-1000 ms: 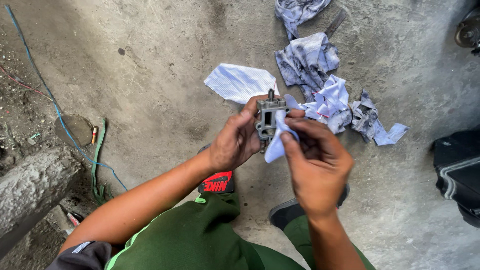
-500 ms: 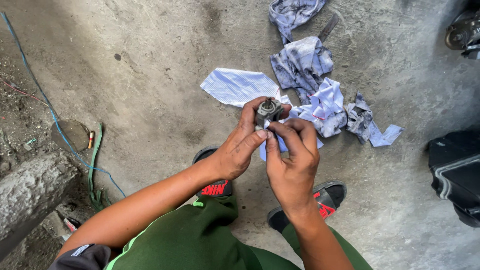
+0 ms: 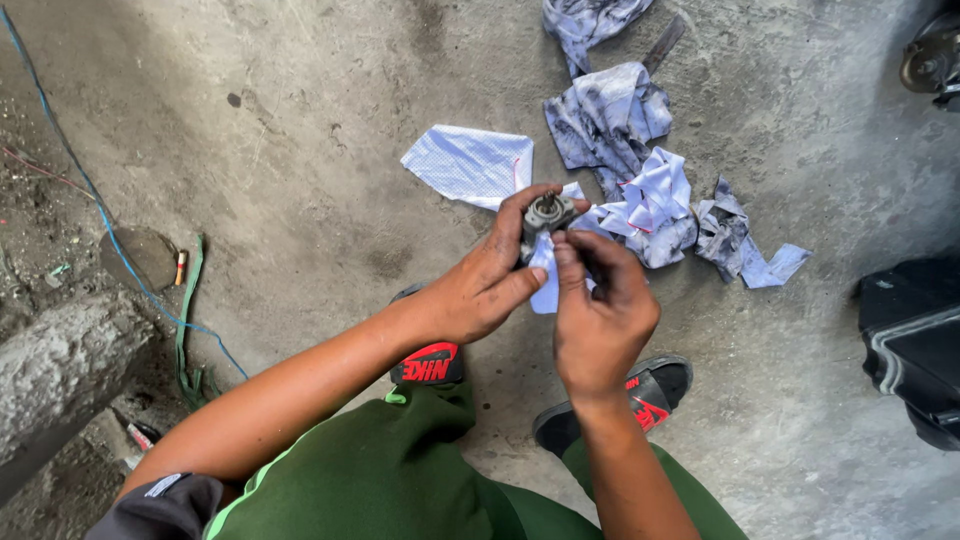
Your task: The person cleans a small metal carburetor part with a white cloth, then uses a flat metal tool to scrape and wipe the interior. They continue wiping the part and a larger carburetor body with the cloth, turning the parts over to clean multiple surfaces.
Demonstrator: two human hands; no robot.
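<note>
Metal part (image 3: 547,213) in left hand (image 3: 480,285)

A small grey metal part (image 3: 546,215), grimy and roughly round with a short stub poking up from its top, sits upright above the concrete floor, pinched between the fingers of both hands. A scrap of pale blue cloth (image 3: 544,272) is tucked against its near side, hanging down between the hands.

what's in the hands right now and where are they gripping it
The left hand grips a small grey metal part by its lower body; the right hand pinches a scrap of white cloth against it.
</note>
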